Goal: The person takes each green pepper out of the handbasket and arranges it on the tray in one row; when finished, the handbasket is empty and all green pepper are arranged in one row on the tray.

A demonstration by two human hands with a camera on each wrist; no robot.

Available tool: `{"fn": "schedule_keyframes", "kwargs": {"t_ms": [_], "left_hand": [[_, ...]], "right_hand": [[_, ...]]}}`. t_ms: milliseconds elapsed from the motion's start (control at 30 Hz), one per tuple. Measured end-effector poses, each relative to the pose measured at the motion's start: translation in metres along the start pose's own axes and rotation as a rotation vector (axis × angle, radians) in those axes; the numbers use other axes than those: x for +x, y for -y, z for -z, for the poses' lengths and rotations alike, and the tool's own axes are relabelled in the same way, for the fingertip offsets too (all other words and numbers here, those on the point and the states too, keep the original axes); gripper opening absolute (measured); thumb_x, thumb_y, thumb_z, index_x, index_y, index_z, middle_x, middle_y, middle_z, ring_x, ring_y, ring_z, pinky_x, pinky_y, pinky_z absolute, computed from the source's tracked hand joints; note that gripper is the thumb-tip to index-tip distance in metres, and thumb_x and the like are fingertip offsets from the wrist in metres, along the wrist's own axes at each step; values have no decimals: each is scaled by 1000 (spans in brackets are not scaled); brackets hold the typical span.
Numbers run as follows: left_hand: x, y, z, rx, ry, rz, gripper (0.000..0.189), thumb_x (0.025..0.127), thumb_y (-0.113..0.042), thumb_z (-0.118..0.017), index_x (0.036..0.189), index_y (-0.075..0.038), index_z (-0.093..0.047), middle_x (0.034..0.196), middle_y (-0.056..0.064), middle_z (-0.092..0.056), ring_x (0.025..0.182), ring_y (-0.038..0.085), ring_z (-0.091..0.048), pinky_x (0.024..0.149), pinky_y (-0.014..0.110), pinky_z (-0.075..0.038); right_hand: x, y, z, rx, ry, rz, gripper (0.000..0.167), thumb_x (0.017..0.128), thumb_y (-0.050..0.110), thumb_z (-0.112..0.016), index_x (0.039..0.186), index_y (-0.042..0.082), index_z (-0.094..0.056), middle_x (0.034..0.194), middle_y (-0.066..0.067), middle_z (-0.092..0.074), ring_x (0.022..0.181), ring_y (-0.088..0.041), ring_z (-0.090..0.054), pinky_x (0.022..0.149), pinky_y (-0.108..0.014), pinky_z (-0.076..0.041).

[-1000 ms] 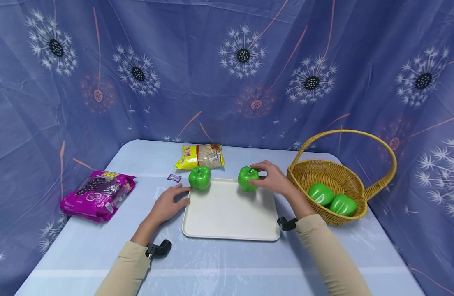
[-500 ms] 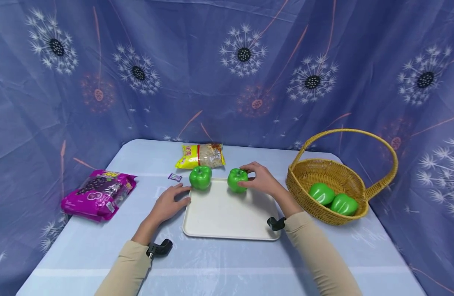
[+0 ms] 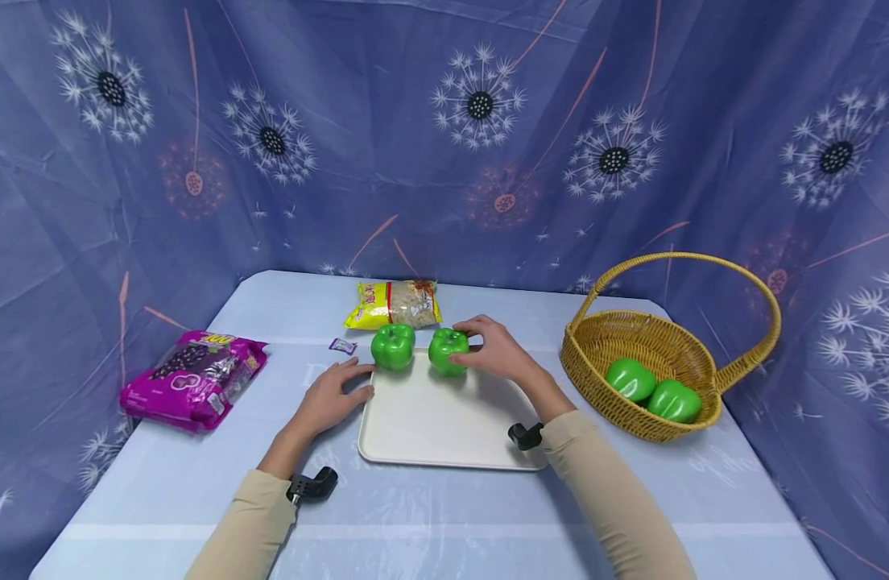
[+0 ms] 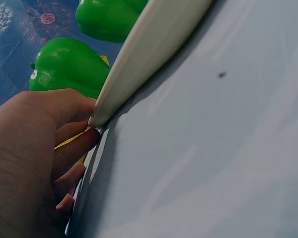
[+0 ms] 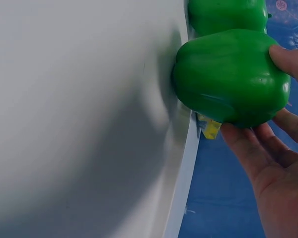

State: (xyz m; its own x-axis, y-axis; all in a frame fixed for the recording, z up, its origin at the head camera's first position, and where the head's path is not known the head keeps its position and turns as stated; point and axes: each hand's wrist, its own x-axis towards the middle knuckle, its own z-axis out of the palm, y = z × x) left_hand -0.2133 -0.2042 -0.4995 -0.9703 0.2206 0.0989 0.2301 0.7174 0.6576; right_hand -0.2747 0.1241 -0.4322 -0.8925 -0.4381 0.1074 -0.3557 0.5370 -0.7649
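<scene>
My right hand (image 3: 491, 350) holds a glossy green bell pepper (image 3: 448, 351) at the back of a white rectangular tray (image 3: 444, 435). In the right wrist view, the thumb lies on one side of this pepper (image 5: 228, 77) and the fingers on the other. A second green bell pepper (image 3: 393, 347) stands just left of it, at the tray's back left corner. My left hand (image 3: 336, 396) rests its thumb and fingertips against the tray's left edge. The left wrist view shows these fingertips right at the tray's rim (image 4: 134, 59), the fingers relaxed.
A wicker basket (image 3: 582, 387) with a tall handle stands at the right, with two green bell peppers (image 3: 651, 390) inside. Behind the tray lies a yellow snack bag (image 3: 394, 304). A small purple packet (image 3: 342, 346) and a large purple bag (image 3: 194, 379) lie at the left.
My right hand has moved left along the tray's back with the green bell pepper, bringing it close to the other one. My left hand has stayed at the tray's edge.
</scene>
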Motion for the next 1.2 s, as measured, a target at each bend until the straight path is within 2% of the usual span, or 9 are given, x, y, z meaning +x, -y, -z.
{"fn": "schedule_keyframes", "kwargs": {"t_ms": [300, 533, 833, 1200], "left_hand": [[1, 0, 0, -2, 0, -3, 44, 90, -38, -64, 131, -23, -61, 146, 17, -41, 136, 44, -29, 105, 66, -22], [3, 2, -1, -1, -6, -10, 44, 90, -38, -65, 131, -22, -61, 146, 17, -42, 135, 44, -30, 105, 65, -22], [0, 2, 0, -4, 4, 2, 45, 90, -38, -64, 131, -22, -61, 146, 17, -41, 136, 45, -28, 105, 66, -21], [3, 2, -1, -13, -4, 1, 43, 90, -38, -64, 131, -22, -62, 146, 16, -41, 136, 44, -28, 106, 65, -22]], "right_hand": [[8, 5, -10, 2, -7, 24, 67, 76, 34, -82, 131, 5, -58, 116, -1, -53, 108, -15, -52, 85, -25, -52], [13, 7, -16, -9, -21, 39, 64, 76, 36, -82, 130, 10, -60, 115, 1, -52, 107, -12, -53, 85, -22, -51], [15, 6, -24, -10, -40, 53, 59, 77, 36, -81, 128, 15, -61, 111, 0, -53, 106, -14, -54, 88, -29, -51], [15, 4, -28, 12, -62, 66, 64, 78, 37, -80, 131, 11, -57, 117, -1, -52, 108, -15, -54, 92, -32, -49]]}}
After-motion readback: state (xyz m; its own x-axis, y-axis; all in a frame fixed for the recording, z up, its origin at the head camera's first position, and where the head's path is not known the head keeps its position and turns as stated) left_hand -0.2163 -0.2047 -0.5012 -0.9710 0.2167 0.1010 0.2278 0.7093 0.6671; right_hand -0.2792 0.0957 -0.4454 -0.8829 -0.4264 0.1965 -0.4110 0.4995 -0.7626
